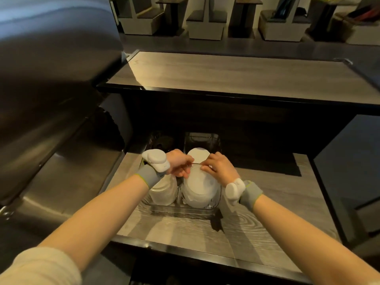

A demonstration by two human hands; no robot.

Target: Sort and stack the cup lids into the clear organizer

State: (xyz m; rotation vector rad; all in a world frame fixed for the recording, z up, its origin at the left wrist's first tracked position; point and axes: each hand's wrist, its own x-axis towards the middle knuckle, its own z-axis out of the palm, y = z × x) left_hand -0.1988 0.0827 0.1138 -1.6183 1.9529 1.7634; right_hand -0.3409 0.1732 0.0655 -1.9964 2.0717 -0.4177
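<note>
left hand [178, 163] + right hand [218, 168]: fingers pinching thin clear plastic lid [196, 163] | squaring it over white lid stack [200, 189], 12 o'clock | clear plastic organizer [183, 210] on grey woodgrain tabletop [267, 204]

Probably a café: service counter [226, 75], booth seats [205, 23] beyond, stainless appliance [51, 79] alongside.
</note>
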